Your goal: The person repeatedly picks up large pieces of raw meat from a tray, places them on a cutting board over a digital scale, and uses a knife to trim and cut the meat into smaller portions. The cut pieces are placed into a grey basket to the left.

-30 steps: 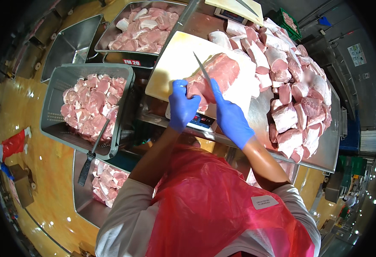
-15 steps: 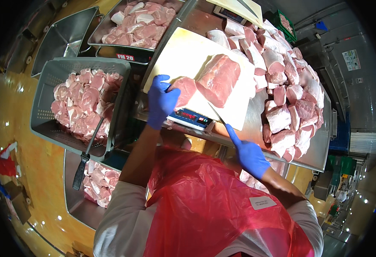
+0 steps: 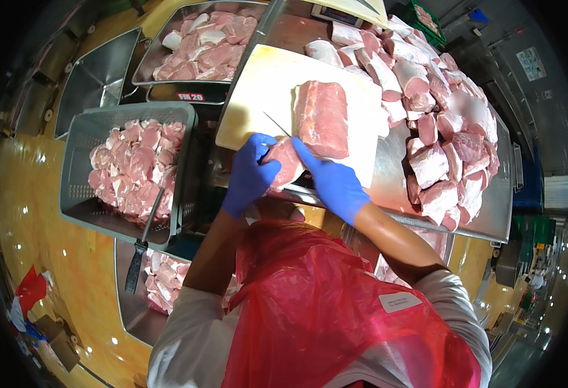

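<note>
A pale cutting board (image 3: 258,84) lies in front of me with a thick piece of pork loin (image 3: 322,119) on it. At the board's near edge is a smaller slice of pork (image 3: 286,163). My left hand (image 3: 251,173), in a blue glove, grips this slice from its left side, thumb and fingers closed round it. My right hand (image 3: 337,186), also gloved in blue, is closed on a knife (image 3: 276,124), index finger stretched forward. The blade points up and left, past the slice's upper edge, next to the loin. The knife's handle is hidden in the hand.
Large pork pieces (image 3: 429,158) are heaped on the steel table (image 3: 394,187) at right. Left of me stands a grey perforated bin (image 3: 74,194) of cut pork, with a black-handled sharpening steel (image 3: 135,258) leaning over its rim. A metal tub (image 3: 143,68) behind holds more pork.
My right hand has moved left and up with the knife, from the board's near right edge to the slice. My left hand still grips the slice, now shifted slightly right in view.
</note>
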The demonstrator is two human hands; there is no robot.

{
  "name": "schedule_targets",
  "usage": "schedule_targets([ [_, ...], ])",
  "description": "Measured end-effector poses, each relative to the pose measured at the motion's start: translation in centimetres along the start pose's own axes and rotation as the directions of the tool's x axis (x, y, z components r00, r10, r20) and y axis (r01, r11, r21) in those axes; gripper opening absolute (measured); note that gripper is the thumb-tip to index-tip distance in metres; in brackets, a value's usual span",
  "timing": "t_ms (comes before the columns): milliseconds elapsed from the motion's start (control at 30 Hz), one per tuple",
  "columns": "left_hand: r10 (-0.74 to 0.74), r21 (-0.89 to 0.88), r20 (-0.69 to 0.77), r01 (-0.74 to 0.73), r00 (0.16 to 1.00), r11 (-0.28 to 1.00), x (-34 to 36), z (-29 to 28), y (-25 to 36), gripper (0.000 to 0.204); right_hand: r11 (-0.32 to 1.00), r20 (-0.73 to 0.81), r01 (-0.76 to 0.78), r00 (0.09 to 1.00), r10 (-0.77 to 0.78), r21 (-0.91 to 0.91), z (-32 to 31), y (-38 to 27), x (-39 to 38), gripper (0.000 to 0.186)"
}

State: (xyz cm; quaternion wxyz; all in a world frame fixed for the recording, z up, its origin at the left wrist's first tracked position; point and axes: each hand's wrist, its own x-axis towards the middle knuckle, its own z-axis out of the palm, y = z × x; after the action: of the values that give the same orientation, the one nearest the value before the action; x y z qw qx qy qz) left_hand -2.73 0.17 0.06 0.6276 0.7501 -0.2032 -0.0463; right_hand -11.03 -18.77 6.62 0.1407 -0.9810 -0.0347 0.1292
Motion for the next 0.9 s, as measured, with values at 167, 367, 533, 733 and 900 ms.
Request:
schedule_targets([
  [167,-0.192,-0.298,0.044,0.197,0.98,0.934,1.1,-7.0,-0.7,0.042,0.991,0.183,-0.073,0.979,0.093,-0.112,-0.4,5.2,-9.2,0.089],
  [367,-0.153,-0.321,-0.597,-0.06,0.788,0.945,1.0,-24.7,-1.0,0.037,0.995,-0.05,0.004,0.999,0.001,0.098,1.1,9.5,-14.9,0.087],
  [533,0.574,0.734,-0.67,0.309,0.47,0.604,2.8,-20.7,-2.2,0.039,0.957,-0.096,0.022,0.995,0.006,0.288,3.2,8.7,-13.2,0.084],
  [733,0.137,0.383,-0.074,-0.098,0.988,0.918,5.9,2.2,-1.2,0.059,0.952,-0.028,-0.044,0.998,0.055,0.302,0.2,10.7,-13.9,0.064],
  [900,-0.189,0.721,0.068,0.083,0.98,0.687,10.3,11.2,4.7,0.111,0.858,-0.113,-0.171,0.96,0.255,0.485,-1.5,11.9,-15.4,0.05],
])
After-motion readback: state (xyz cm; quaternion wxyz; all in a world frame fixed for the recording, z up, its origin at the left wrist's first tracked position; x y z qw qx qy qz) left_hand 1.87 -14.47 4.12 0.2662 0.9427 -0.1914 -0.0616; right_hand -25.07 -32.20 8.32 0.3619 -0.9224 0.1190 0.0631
